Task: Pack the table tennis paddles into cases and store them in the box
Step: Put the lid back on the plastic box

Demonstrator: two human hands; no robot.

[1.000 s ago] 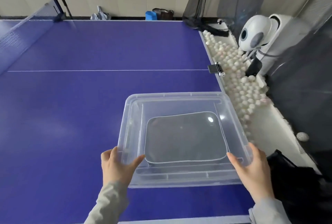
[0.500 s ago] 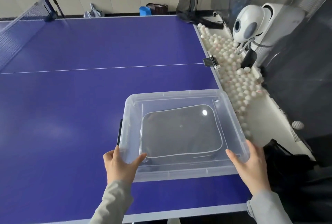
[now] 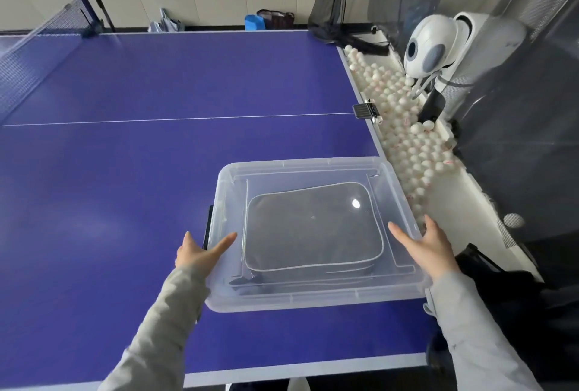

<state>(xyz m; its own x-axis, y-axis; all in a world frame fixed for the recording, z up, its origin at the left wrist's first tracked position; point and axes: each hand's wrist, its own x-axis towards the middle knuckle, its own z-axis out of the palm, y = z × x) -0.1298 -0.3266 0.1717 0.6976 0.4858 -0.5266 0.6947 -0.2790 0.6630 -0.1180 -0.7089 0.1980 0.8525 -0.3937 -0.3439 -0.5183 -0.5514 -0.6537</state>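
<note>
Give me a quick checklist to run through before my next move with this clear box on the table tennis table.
1. Case packed: ok, dark case lies flat inside the clear box.
2. Lid on: ok, lid covers the box.
3. Left latch clipped: cannot tell, black latch shows beside left hand.
4. Right latch: cannot tell, none shows near right hand.
5. Grip: ok, both hands rest open on the lid's sides.
6. Box on table: ok, but near its right edge.
</note>
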